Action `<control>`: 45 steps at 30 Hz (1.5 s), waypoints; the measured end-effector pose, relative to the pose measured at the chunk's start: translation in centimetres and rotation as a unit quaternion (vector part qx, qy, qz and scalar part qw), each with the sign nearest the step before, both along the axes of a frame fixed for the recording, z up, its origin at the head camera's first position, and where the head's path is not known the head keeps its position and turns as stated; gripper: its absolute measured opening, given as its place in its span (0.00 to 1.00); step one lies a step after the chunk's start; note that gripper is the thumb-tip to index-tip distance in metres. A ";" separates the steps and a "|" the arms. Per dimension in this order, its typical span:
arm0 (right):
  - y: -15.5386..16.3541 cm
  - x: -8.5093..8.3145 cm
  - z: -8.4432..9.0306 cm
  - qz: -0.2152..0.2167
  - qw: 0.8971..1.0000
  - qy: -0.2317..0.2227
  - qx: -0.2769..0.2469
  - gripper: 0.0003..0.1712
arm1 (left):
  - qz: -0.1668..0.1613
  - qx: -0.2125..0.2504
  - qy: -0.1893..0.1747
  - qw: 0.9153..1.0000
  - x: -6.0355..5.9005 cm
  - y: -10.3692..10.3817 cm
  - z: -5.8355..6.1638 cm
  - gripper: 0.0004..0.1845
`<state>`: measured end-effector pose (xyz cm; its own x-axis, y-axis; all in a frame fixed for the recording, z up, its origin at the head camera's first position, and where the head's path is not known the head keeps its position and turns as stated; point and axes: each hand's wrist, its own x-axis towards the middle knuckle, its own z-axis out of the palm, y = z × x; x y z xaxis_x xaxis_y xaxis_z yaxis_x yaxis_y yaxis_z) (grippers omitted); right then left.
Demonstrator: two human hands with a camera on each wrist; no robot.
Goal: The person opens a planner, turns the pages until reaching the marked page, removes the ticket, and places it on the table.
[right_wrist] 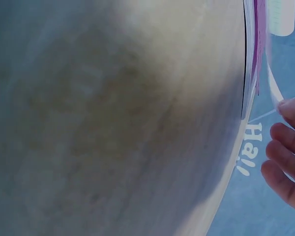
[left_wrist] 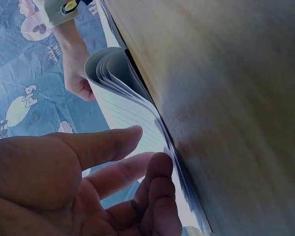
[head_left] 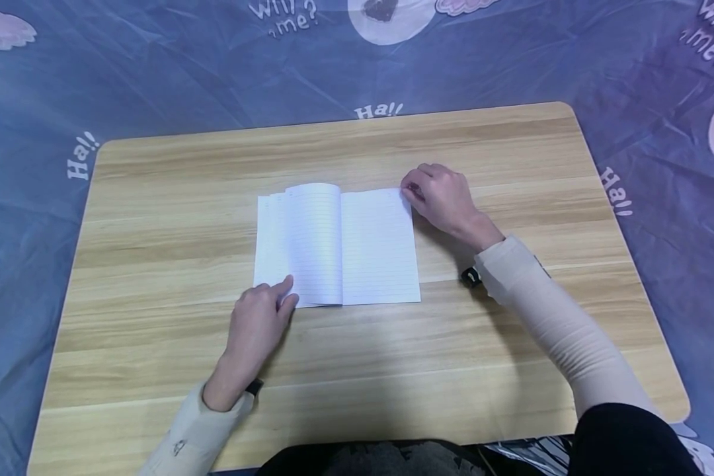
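An open notebook [head_left: 381, 251] with ruled pages lies on the wooden table. Its left-hand pages [head_left: 313, 244] bulge up near the spine, and their curved edges show in the left wrist view. My left hand [head_left: 256, 320] rests at the lower left of the notebook, index finger extended onto the left pages, thumb near the bottom edge. At the upper right corner, my right hand [head_left: 443, 198] pinches a page. The right wrist view shows that page [right_wrist: 274, 86] lifted away from the stack below, its corner at the thumb and fingertips [right_wrist: 280, 169].
The wooden table [head_left: 172, 218] extends around the notebook on all sides. A blue patterned cloth [head_left: 214, 66] lies beyond its edges. A dark wrist device [head_left: 470, 277] sits under the right sleeve [head_left: 547, 317].
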<state>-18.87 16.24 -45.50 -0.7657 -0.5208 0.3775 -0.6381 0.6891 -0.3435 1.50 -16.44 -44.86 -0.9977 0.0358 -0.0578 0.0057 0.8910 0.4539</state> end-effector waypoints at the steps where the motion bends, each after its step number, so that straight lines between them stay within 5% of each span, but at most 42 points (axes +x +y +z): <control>1: 0.0 0.1 0.1 -0.003 1.000 -0.020 -0.010 0.06 | -0.001 0.000 0.000 1.000 0.0 0.0 0.0 0.18; 5: -0.1 0.2 0.5 -0.012 0.989 -0.122 -0.087 0.04 | -0.001 0.002 -0.007 1.000 -0.1 -0.1 0.0 0.19; 9: -0.6 0.4 1.0 -0.002 0.958 -0.224 -0.177 0.04 | 0.000 0.003 -0.012 1.000 -0.1 -0.1 0.1 0.19; 12: -1.4 0.5 1.6 0.011 0.919 -0.312 -0.240 0.05 | -0.001 0.004 -0.014 1.000 -0.1 -0.1 0.3 0.19; 15: -2.4 0.4 2.3 0.021 0.868 -0.393 -0.302 0.06 | 0.000 0.005 -0.017 1.000 -0.1 0.0 0.4 0.19; 19: -4.2 0.1 3.1 0.025 0.809 -0.461 -0.364 0.07 | 0.004 0.004 -0.018 1.000 -0.1 0.0 0.4 0.19; 29: -7.6 -0.8 4.6 0.008 0.725 -0.505 -0.469 0.04 | 0.009 0.000 0.009 1.000 0.0 0.2 0.5 0.21; 37: -8.7 -0.8 4.5 0.006 0.674 -0.520 -0.524 0.04 | 0.014 -0.001 0.128 0.992 0.3 1.0 1.4 0.20; 41: -8.9 -0.7 4.6 -0.003 0.653 -0.523 -0.548 0.05 | -0.007 0.058 0.202 0.978 0.1 1.6 1.9 0.24; 45: -9.0 -0.6 4.5 -0.005 0.640 -0.525 -0.561 0.04 | -0.078 0.152 0.291 0.941 0.0 2.9 2.2 0.32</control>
